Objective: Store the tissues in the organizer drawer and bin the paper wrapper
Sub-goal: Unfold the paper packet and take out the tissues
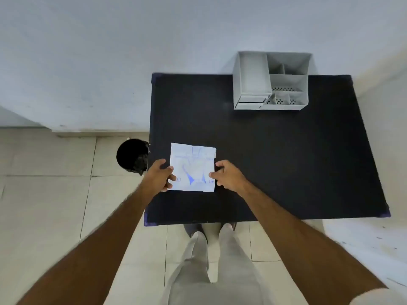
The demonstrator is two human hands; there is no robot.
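Note:
A square white tissue pack (192,167) with blue print on its paper wrapper lies on the black table (286,161), near the front left. My left hand (159,175) grips the pack's left edge with fingers curled under it. My right hand (228,176) pinches the right edge between thumb and fingers. At the table's far side stands the grey organizer (271,81), with two small shut drawers (251,102) at its lower left front.
A black bin (132,156) lined with a dark bag sits on the tiled floor just left of the table. A pale wall runs behind the table. My legs and feet are below the table's front edge.

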